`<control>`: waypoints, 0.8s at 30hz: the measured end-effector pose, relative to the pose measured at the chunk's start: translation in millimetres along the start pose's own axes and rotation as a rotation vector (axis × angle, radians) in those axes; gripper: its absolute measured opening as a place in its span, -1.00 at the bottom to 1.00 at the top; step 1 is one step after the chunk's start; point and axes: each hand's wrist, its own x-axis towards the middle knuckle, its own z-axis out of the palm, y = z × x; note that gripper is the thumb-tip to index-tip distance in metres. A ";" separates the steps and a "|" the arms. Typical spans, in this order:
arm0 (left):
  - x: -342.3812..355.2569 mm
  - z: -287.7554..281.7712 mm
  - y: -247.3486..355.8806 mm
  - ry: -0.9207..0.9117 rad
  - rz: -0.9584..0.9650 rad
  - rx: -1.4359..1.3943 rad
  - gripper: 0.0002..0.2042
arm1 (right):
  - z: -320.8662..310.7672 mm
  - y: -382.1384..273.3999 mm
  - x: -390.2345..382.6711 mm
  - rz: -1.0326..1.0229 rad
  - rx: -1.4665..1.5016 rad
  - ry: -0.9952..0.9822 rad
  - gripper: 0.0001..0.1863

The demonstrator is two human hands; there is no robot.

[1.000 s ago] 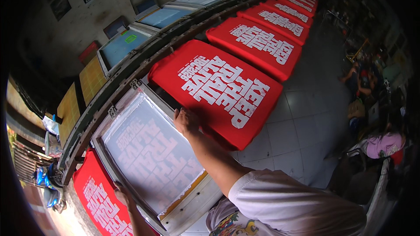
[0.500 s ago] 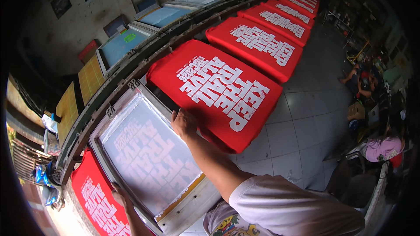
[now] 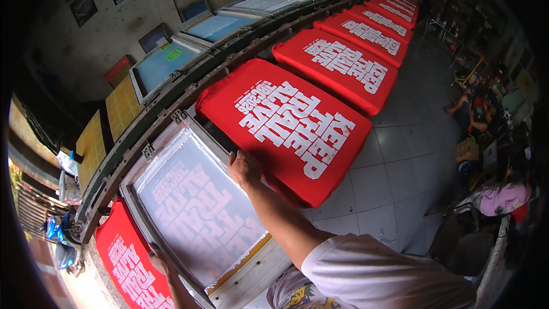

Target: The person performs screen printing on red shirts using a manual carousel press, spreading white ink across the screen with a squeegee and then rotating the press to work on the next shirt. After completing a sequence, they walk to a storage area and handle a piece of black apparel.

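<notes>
In front of me lies a screen printing frame (image 3: 194,203), with pale lettering showing across its white mesh. My right hand (image 3: 244,169) grips its right rail, fingers curled over the edge. On the opposite rail, lower down, my left hand (image 3: 160,261) is closed, its fingers partly hidden. The frame's upper end sits at metal hinge clamps (image 3: 148,151) on a long rail. Just right of it is a red T-shirt (image 3: 286,129) with white block print, stretched flat. Another red printed T-shirt (image 3: 127,266) lies to the left, partly under my left hand and the frame.
A row of red printed shirts (image 3: 337,66) runs away to the upper right. Behind the rail lean several screens, one with blue mesh (image 3: 166,66) and a yellow one (image 3: 122,109). Grey floor tiles (image 3: 372,189) stretch to the right, where a person (image 3: 474,106) sits among clutter.
The whole view has shifted slightly, so everything sits a little lower and further right. Both hands keep their places on the screen printing frame, which shows no clear movement of its own.
</notes>
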 end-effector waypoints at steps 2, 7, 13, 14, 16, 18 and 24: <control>1.7 -0.4 -0.4 -0.010 0.013 -0.002 -0.28 | -3.0 -0.3 -1.4 0.000 0.007 0.000 -0.47; 4.9 -0.5 -11.2 0.054 0.060 -0.071 -0.30 | -6.3 -8.2 -2.9 0.014 -0.046 -0.044 -0.47; -10.7 -1.5 11.5 0.101 0.039 0.030 -0.35 | 0.5 2.1 5.9 0.018 -0.052 -0.060 -0.42; -9.3 -3.0 9.3 0.096 0.043 0.032 -0.35 | 0.4 0.3 5.1 0.021 -0.041 -0.077 -0.42; -5.1 -5.3 4.3 0.085 0.050 0.035 -0.36 | 0.0 -1.9 3.0 0.021 -0.025 -0.090 -0.42; -5.1 -3.3 4.9 0.090 0.050 0.035 -0.36 | 3.7 1.1 5.3 0.022 -0.013 -0.078 -0.42; -7.4 -2.9 5.6 0.087 0.094 -0.006 -0.39 | 17.2 5.1 12.4 -0.013 0.002 0.000 -0.44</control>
